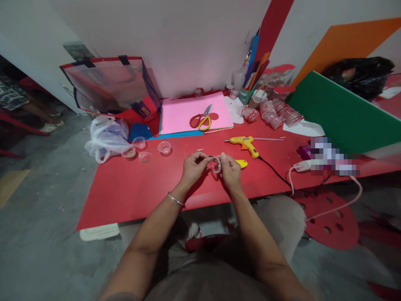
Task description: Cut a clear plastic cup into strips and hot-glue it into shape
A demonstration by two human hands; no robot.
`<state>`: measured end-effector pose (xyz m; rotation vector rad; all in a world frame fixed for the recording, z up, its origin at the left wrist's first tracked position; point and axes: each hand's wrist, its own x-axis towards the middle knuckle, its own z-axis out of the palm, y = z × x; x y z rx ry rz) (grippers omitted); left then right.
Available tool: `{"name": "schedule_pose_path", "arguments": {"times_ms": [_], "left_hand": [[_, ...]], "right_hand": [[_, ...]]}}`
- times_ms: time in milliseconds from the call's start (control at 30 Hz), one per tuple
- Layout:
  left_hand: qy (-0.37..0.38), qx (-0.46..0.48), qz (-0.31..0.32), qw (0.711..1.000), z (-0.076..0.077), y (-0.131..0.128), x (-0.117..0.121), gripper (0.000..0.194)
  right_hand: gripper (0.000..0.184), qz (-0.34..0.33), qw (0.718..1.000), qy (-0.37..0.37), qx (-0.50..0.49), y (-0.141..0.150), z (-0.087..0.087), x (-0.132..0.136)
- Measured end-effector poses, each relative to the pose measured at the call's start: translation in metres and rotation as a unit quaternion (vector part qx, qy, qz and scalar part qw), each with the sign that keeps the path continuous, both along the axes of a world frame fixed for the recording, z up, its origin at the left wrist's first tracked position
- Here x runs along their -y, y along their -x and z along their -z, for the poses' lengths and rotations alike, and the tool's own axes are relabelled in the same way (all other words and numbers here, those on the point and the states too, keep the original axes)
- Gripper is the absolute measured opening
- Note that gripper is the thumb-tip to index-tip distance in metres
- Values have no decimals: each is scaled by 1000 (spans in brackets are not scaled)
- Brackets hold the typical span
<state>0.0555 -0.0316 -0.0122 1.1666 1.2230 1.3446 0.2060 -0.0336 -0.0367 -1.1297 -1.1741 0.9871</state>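
Note:
A small clear plastic cup (216, 165) is held above the red table, between the fingertips of both my hands. My left hand (194, 167), on the arm with a silver bangle, pinches its left rim. On the opposite side my right hand (231, 170) grips the cup with thumb and fingers. Something small and dark shows at the left fingertips, too small to name. Beside my right hand lies a yellow tool handle (241, 163), partly covered by the hand. A yellow glue gun (246, 144) with a glue stick in its back rests just beyond.
Several clear cups (164, 147) stand left, near a white plastic bag (108, 138). Scissors (202, 119) lie on pink sheets (178, 115) at the back. Stacked cups (272, 113) lie back right before a green board (338, 110). A black cord (275, 170) crosses the table's right side.

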Motion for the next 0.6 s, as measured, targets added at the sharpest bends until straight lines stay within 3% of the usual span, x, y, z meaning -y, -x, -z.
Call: {"name": "schedule_pose_path", "arguments": {"times_ms": [167, 367, 600], "left_hand": [[-11, -41, 22, 999, 11, 5, -4, 19], [-139, -189, 14, 972, 9, 6, -3, 13], [-139, -174, 22, 975, 7, 7, -3, 15]], "right_hand": [[50, 0, 1000, 7, -14, 1, -1, 0], [50, 7, 1000, 6, -4, 1, -2, 0], [49, 0, 1000, 9, 3, 1, 0, 0]]}}
